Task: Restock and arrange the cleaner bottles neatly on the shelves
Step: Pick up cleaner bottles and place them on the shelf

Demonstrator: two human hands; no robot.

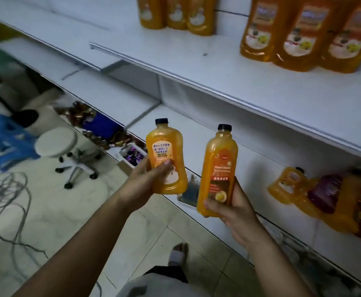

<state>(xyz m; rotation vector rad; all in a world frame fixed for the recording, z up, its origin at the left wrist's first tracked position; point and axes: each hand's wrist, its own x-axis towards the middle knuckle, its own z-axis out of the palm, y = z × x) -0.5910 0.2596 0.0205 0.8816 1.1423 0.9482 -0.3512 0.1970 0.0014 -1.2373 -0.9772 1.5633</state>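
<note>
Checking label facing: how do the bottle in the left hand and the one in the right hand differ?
The left-hand bottle shows a white panel with blue print; the right-hand bottle an orange "Floor Cleaner" label with a dark band. The left-hand bottle looks broader, the right-hand bottle slimmer. Their tops lean apart, left-hand bottle leftward, right-hand bottle rightward. Both hold orange liquid under dark caps.
</note>
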